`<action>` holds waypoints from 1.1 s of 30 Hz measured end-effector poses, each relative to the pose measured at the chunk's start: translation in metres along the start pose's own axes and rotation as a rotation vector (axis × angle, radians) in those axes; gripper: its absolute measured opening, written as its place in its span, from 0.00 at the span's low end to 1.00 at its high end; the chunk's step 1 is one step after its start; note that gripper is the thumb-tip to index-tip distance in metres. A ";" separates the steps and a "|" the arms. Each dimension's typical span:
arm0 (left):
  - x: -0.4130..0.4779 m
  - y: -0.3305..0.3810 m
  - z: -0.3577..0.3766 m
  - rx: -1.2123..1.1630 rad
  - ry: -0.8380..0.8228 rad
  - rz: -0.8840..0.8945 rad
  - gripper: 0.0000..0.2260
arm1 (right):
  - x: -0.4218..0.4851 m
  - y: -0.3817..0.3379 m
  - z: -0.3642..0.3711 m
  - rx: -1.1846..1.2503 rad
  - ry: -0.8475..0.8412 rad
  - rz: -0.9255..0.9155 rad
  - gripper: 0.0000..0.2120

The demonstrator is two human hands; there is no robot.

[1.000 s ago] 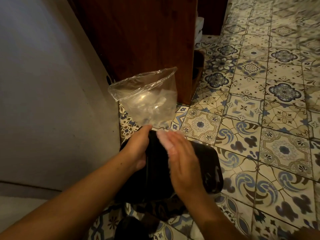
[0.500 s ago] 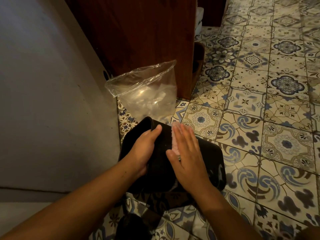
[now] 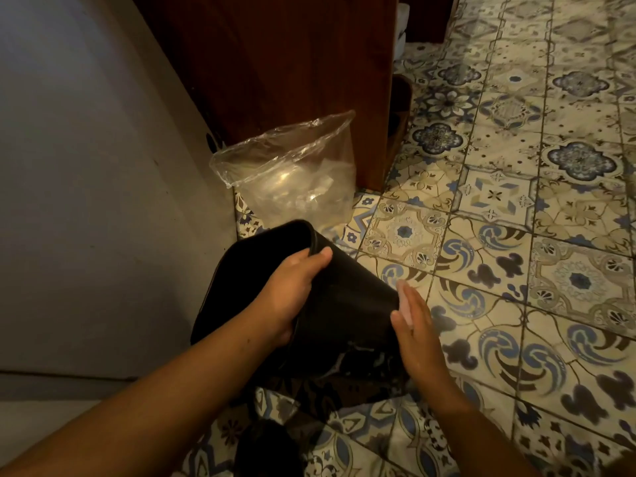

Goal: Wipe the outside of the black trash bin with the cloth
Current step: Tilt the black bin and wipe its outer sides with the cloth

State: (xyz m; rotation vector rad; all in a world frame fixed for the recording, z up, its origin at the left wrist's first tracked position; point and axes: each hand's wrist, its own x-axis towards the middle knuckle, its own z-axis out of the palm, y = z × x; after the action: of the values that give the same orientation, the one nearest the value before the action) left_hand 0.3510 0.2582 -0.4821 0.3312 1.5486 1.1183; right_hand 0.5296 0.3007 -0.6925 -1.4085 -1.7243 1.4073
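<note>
Round comes the black trash bin [image 3: 347, 304], tipped on its side at centre frame, rim now swung toward the upper left. Left hand [image 3: 292, 290] is curled tight round that rim. Right hand [image 3: 417, 335] has slid off the top to the right flank, fingers straight, pressing the pale cloth [image 3: 403, 296] flat. Best bet: long, firm strokes, turning the bin between passes.

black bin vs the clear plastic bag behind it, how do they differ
The bin is black and opaque; the bag is see-through. The bin is tilted, gripped at its rim by the left hand; the bag stands upright, untouched. Both are near the wall.
</note>
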 end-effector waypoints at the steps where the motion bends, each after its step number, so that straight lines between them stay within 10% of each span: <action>1: -0.001 0.000 0.000 -0.005 0.007 -0.002 0.12 | 0.000 -0.005 -0.001 0.017 0.016 0.011 0.26; 11: 0.003 0.006 -0.002 0.095 -0.053 0.072 0.09 | 0.007 -0.067 -0.057 0.189 0.267 0.201 0.22; 26: 0.014 0.020 0.022 -0.073 -0.060 -0.027 0.17 | -0.057 -0.141 0.017 0.019 0.037 -0.421 0.28; 33: 0.002 0.003 -0.006 0.369 -0.286 0.112 0.21 | -0.042 -0.130 0.030 0.037 0.120 -0.437 0.27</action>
State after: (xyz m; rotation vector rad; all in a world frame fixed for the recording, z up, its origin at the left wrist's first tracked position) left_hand 0.3442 0.2583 -0.4819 0.8004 1.4856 0.8214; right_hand 0.4660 0.2599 -0.5746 -0.9930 -1.7807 1.0861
